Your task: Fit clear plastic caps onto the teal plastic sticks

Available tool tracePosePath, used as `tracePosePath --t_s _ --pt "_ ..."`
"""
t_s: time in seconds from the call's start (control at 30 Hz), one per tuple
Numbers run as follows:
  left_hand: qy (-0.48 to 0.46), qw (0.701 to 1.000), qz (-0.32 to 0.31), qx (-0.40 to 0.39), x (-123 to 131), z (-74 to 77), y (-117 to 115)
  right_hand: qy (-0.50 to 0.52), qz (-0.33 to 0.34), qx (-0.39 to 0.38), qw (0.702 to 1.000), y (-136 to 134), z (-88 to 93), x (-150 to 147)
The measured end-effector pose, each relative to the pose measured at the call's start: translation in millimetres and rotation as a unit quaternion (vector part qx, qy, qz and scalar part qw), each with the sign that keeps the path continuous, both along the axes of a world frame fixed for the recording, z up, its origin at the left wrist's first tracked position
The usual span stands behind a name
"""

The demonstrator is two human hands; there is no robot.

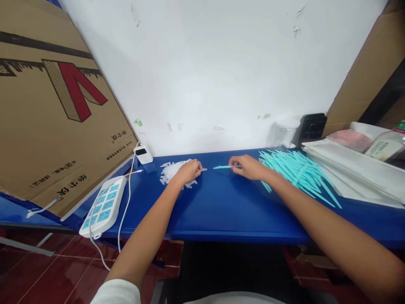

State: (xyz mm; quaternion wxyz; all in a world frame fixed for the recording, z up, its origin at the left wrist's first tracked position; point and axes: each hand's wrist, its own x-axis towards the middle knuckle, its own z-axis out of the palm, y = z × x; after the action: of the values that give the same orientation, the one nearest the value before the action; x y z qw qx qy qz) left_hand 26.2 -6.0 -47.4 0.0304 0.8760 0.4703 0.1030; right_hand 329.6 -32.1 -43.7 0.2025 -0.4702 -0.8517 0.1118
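Over the blue table point(221, 211), my left hand point(189, 171) pinches a small clear plastic piece, like a cap point(204, 169), its end sticking out to the right. Beside and partly behind that hand lies a pile of similar translucent pieces point(172, 169). My right hand point(248, 166) is closed on a slim turquoise plastic stick point(223, 167), whose narrow tip points left toward the clear piece. A short gap separates the two. To the right of my right hand spreads a heap of matching turquoise sticks point(297, 171), partly covered by my forearm.
A white power strip point(106, 207) with a cable and a small white device point(144, 155) are at the left, by a large cardboard box point(47, 139). Along the right stand a clear jar point(284, 133), a black device point(311, 130) and white stacked sheets point(354, 169). A white wall point(202, 76) closes the back.
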Motion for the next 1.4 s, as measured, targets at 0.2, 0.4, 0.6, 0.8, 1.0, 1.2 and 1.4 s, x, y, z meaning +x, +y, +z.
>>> tracePosePath --t_s 0.2,0.4,0.6,0.8,1.0,1.2,1.4 --pt "-0.058 0.998 -0.037 -0.002 4 -5.6 -2 0.045 0.029 0.007 0.999 1 -8.2 -6" --pt "-0.125 0.991 -0.016 -0.036 11 -4.1 -2 0.1 0.009 -0.013 0.995 6 -4.9 -1" --pt "-0.178 0.983 -0.013 -0.052 13 0.7 -5 0.115 -0.004 -0.017 0.993 6 -1.9 2" --pt "-0.226 0.972 -0.041 -0.056 17 -1.9 -6 0.122 0.005 -0.029 0.992 5 -2.7 -1" --pt "-0.298 0.951 -0.041 -0.076 20 1.3 -7 0.18 0.009 -0.077 0.981 3 -0.7 -3" --pt "-0.39 0.915 -0.01 -0.103 22 0.3 -2 0.29 0.003 -0.157 0.944 2 3.2 -5" --pt "-0.454 0.882 0.024 -0.125 20 0.2 1 0.336 -0.044 -0.138 0.931 -2 14.7 -3"
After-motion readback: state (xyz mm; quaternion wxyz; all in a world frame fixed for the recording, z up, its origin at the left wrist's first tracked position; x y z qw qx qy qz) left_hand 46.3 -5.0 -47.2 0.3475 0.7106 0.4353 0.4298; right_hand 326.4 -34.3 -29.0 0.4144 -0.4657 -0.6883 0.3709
